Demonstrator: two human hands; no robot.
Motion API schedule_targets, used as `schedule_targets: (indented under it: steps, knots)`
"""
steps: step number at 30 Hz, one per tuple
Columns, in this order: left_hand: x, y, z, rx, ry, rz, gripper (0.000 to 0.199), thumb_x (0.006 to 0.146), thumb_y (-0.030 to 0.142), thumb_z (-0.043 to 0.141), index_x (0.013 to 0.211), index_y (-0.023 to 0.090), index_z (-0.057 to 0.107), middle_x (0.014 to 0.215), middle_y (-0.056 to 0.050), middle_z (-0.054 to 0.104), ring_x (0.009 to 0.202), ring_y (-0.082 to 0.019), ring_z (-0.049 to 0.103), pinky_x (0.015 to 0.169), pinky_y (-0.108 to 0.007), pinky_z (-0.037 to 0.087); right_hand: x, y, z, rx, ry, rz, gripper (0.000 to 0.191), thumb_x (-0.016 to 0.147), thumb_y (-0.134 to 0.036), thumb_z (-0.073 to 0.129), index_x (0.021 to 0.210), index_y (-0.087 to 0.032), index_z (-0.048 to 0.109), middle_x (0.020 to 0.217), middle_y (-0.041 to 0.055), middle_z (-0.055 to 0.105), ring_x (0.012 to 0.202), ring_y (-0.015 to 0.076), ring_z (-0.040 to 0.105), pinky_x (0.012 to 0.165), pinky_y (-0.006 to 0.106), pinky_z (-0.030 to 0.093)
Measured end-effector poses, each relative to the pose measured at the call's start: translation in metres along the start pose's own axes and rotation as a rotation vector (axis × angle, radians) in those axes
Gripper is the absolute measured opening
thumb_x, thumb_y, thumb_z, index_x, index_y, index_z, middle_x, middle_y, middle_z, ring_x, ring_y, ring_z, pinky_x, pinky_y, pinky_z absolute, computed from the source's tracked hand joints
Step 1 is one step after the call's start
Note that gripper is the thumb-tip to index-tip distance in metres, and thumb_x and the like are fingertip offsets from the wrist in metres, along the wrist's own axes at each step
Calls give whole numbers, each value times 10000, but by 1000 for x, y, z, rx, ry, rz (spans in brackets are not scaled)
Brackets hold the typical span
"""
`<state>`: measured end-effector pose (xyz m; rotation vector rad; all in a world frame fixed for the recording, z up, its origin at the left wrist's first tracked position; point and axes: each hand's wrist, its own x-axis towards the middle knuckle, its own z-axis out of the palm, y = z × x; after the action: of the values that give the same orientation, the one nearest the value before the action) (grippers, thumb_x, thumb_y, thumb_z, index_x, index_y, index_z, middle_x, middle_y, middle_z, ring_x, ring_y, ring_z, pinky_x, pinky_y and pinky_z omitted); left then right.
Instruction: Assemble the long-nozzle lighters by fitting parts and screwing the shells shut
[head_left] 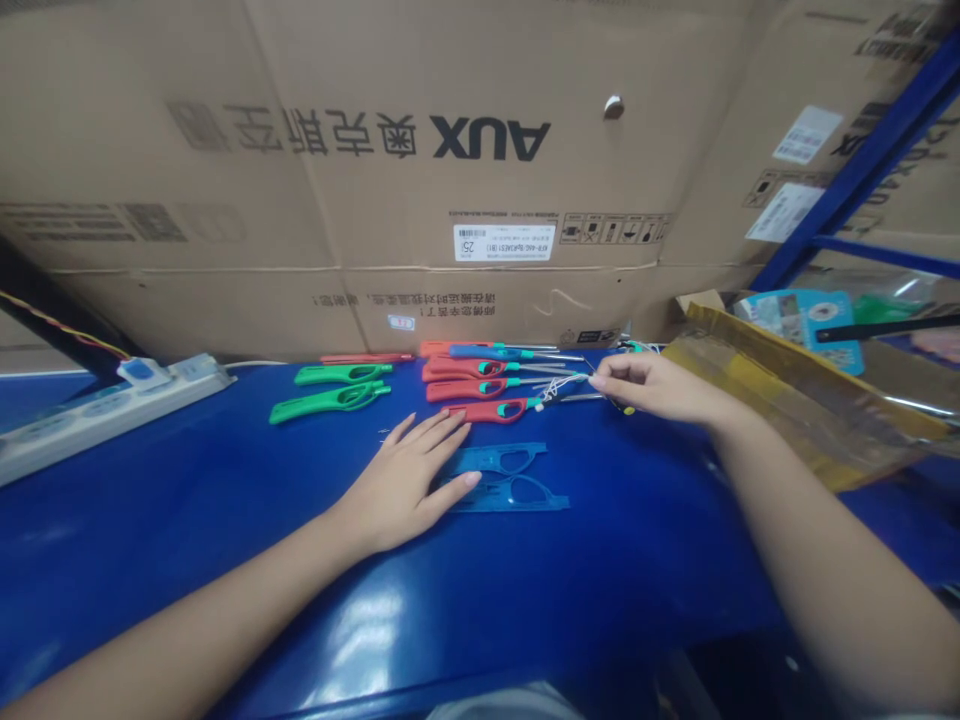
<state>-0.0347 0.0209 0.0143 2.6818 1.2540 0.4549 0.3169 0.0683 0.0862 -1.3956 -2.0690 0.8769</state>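
Note:
My left hand (416, 475) lies flat with its fingers spread, over the left ends of two blue plastic lighter shells (517, 460). Its fingertips touch the handle of the nearest red gas lighter (480, 411). My right hand (649, 388) is closed in a pinch near the metal lighter tubes, at the end of a thin white wire bundle (561, 386); the fingertips partly hide what is held. Several red lighters (461, 390) with turquoise collars and metal tubes lie in a row, with one blue lighter (484, 352) on top at the back.
Green lighter shells (330, 402) and a red shell (367, 358) lie left on the blue table (300, 600). A white power strip (112, 410) stands at the far left. On the right is a taped open carton (757, 395). A large cardboard sheet (337, 220) closes off the back.

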Motion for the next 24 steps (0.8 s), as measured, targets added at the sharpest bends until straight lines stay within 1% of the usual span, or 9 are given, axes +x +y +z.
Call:
schedule_targets:
  steps: [4, 7, 9, 11, 13, 15, 18, 21, 24]
  knots:
    - [1, -2, -1, 29, -11, -34, 594, 1017, 555, 443, 1501, 214, 491, 1602, -123, 420, 1501, -335, 362, 1230, -655, 211, 0, 0, 2, -22, 25, -18, 578, 811, -765, 596, 724, -194, 576, 615, -32, 503, 554, 105, 449, 493, 228, 361]
    - [3, 1, -3, -26, 36, -43, 563, 1013, 521, 473, 1489, 221, 498, 1586, -120, 450, 1482, -328, 395, 1231, -651, 221, 0, 1, 2, 10, 49, 0, 557, 798, -745, 636, 743, -193, 580, 623, -35, 502, 552, 107, 449, 486, 228, 358]
    - [6, 6, -5, -105, 99, -36, 535, 1001, 473, 519, 1478, 232, 501, 1553, -111, 496, 1453, -315, 438, 1226, -615, 284, 1, 0, 3, 53, 75, 3, 544, 796, -730, 655, 750, -195, 570, 620, -41, 498, 541, 104, 443, 489, 232, 359]
    - [13, 14, -8, -202, 154, -6, 507, 988, 415, 557, 1462, 242, 507, 1515, -98, 537, 1423, -289, 475, 1209, -546, 362, 1, -3, 6, 95, 126, -31, 544, 813, -725, 643, 742, -193, 555, 610, -48, 473, 530, 96, 419, 495, 235, 346]
    - [24, 23, -10, -296, 199, 22, 483, 973, 366, 586, 1436, 245, 519, 1487, -95, 561, 1391, -274, 508, 1186, -512, 408, 1, -7, 11, 125, 192, -96, 536, 841, -712, 621, 743, -190, 552, 606, -55, 446, 526, 87, 387, 493, 236, 318]
    - [41, 33, -9, -397, 258, 12, 508, 942, 336, 630, 1427, 236, 519, 1457, -108, 585, 1323, -284, 566, 1138, -521, 457, 1, -12, 16, 150, 248, -162, 507, 875, -681, 605, 762, -189, 559, 605, -58, 434, 522, 84, 363, 484, 239, 293]
    - [73, 44, -3, -681, 321, -43, 540, 885, 303, 687, 1395, 207, 537, 1370, -132, 630, 1060, -246, 683, 951, -451, 580, -1, -17, 23, 195, 276, -229, 445, 917, -617, 598, 795, -190, 569, 602, -56, 447, 514, 84, 370, 481, 247, 292]
    - [101, 52, 8, -757, 343, -71, 549, 863, 302, 711, 1373, 177, 552, 1283, -139, 670, 903, -208, 691, 871, -410, 592, -2, -19, 28, 271, 282, -268, 394, 937, -569, 604, 816, -195, 576, 594, -59, 446, 505, 87, 374, 484, 254, 302]
    - [118, 57, 20, -841, 319, -69, 452, 871, 335, 704, 1274, 142, 636, 1138, -132, 732, 812, -210, 695, 791, -389, 595, -3, -19, 32, 325, 283, -295, 365, 943, -547, 609, 829, -203, 577, 598, -58, 454, 506, 91, 377, 491, 257, 311]
